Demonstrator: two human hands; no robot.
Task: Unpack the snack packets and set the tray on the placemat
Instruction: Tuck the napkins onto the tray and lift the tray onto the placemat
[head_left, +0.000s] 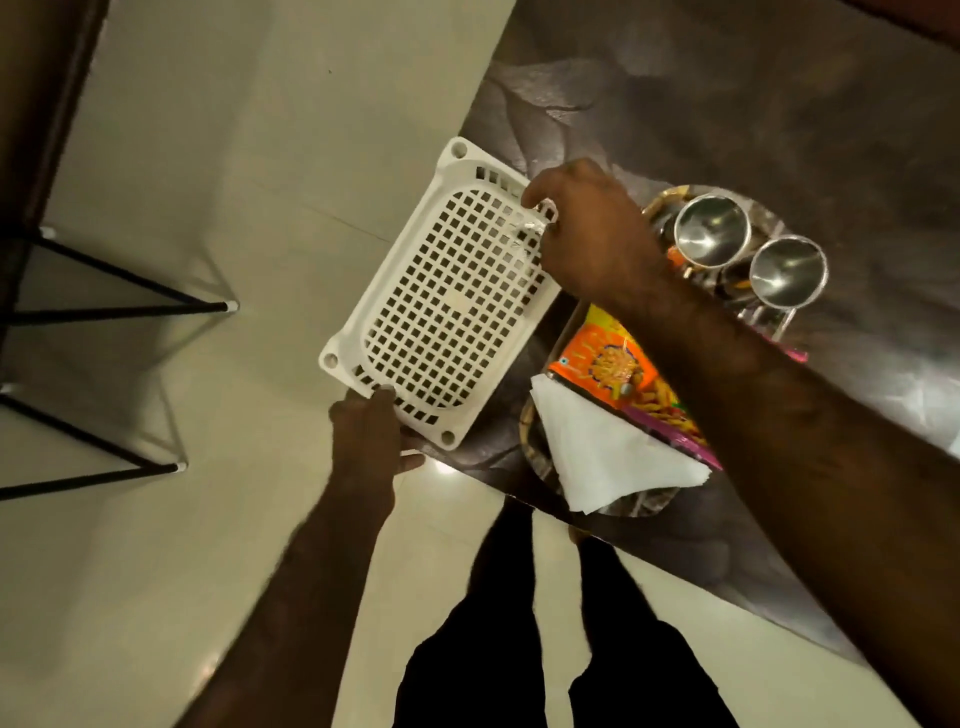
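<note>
Empty white tray (441, 296) between left hand (371, 436) and right hand (592, 234).

A home dining area, judging by the glossy tiled floor (218, 156), patterned table (753, 104), steel tumblers (712, 231) and chair legs (114, 306).

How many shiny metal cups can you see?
2. One steel cup stands just beyond the right hand, and the other steel cup sits beside it, farther right. The arm could be hiding more.
</note>
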